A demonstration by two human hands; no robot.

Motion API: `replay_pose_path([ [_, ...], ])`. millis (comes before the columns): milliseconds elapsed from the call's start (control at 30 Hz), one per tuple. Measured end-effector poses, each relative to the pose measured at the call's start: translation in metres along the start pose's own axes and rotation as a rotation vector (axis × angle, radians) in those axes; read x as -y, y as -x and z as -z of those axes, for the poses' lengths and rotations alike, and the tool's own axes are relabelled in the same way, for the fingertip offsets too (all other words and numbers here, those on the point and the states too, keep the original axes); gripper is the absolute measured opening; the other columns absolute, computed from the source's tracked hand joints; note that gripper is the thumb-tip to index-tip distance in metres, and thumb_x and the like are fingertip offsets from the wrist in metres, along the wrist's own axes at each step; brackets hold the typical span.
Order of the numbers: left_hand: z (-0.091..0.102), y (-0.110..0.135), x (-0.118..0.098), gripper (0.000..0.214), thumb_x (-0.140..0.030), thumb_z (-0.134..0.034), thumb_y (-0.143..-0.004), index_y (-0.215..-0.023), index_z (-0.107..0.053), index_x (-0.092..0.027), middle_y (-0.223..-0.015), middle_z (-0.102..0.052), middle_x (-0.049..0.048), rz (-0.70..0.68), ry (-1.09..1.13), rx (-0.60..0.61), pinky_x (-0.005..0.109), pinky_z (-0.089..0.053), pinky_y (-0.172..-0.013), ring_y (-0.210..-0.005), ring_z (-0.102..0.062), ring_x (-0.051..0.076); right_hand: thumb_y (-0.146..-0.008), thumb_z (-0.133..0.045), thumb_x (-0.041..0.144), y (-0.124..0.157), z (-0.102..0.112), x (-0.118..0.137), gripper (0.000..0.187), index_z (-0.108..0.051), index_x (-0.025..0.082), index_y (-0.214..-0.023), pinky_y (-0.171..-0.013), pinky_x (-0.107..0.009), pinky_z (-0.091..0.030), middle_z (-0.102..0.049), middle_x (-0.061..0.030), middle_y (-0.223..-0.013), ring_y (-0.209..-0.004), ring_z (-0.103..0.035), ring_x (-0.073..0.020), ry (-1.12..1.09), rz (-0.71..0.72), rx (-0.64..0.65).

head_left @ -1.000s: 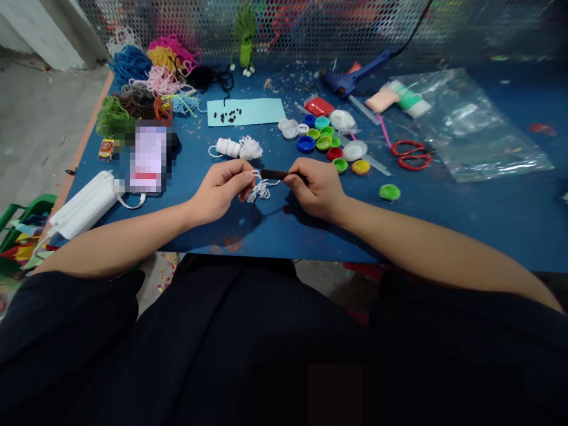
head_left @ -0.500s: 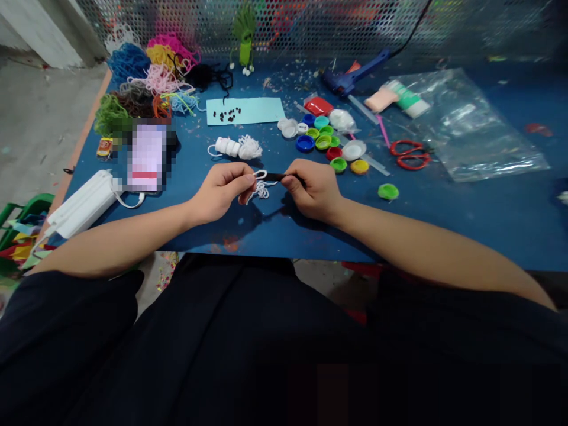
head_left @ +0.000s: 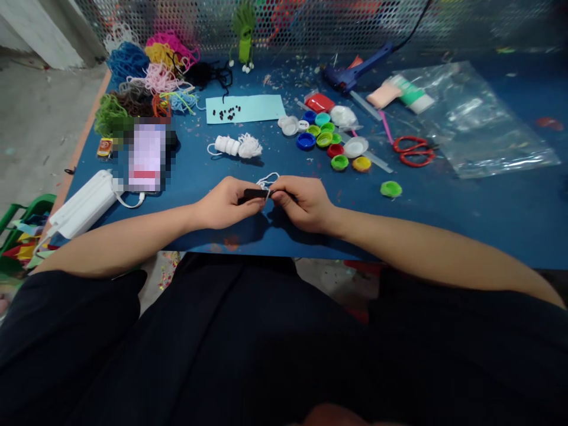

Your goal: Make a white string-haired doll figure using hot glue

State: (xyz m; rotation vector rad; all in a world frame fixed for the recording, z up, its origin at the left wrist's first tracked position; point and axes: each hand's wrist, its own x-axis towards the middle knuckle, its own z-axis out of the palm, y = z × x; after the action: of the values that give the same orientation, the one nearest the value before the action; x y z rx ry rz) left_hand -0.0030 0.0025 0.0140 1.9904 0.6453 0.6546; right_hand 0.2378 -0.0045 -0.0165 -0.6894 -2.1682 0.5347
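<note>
- The left hand [head_left: 224, 202] is closed, gripping a slim, straight black stick [head_left: 255, 193] between thumb and fingers.
- The right hand [head_left: 304, 204] is closed on the stick's three o'clock side, its fingertips near the left hand's.
- A thin white cord [head_left: 265, 182] crosses the stick beside those fingertips and loops out toward twelve o'clock; which fingers pinch it, I cannot tell.
- The stick is over the blue worktop [head_left: 186, 174], near its six o'clock edge.
- From the hands, a wound white cord bundle with a tufted end [head_left: 239, 146] lies at eleven o'clock.
- Round, coloured plastic caps [head_left: 324, 139] sit between one and two.
- Red-handled scissors [head_left: 415, 151] lie between two and three.
</note>
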Motion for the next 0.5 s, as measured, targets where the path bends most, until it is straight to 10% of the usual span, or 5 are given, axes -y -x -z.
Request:
replay_pose_path([
  [133,0.002,-0.001,-0.002,0.029,-0.032,-0.061,-0.096,-0.071,-0.059,-0.017,-0.059,-0.045,-0.0049,0.006,0.019,-0.013,0.024,-0.029,-0.053,-0.054,-0.037,0.007,-0.112,-0.048,0.060,0.003,-0.004,0.004,0.047,-0.068,0.022,-0.094,-0.066,-0.030,-0.044,-0.065,-0.0026,-0.075,-0.066,-0.058,-0.0150,-0.053,-0.125,-0.032],
  [333,0.010,-0.001,-0.003,0.025,-0.028,-0.060,-0.090,-0.068,-0.064,-0.018,-0.061,-0.058,-0.0019,-0.050,-0.071,-0.132,0.025,-0.037,-0.058,-0.057,-0.048,0.009,-0.108,-0.041,0.076,-0.006,0.012,-0.024,0.057,-0.055,0.024,-0.089,-0.059,-0.033,-0.039,-0.055,-0.0015,-0.072,-0.059,-0.049,-0.0161,-0.080,-0.383,-0.495],
  [500,0.011,0.000,0.002,0.026,-0.029,-0.058,-0.095,-0.073,-0.065,-0.018,-0.058,-0.057,-0.0025,-0.061,-0.103,-0.233,0.025,-0.037,-0.057,-0.055,-0.049,0.009,-0.111,-0.046,0.052,-0.005,0.020,-0.046,0.043,-0.063,0.021,-0.086,-0.077,-0.038,-0.043,-0.066,-0.0083,-0.086,-0.081,-0.059,-0.0215,0.213,-0.199,-0.091],
])
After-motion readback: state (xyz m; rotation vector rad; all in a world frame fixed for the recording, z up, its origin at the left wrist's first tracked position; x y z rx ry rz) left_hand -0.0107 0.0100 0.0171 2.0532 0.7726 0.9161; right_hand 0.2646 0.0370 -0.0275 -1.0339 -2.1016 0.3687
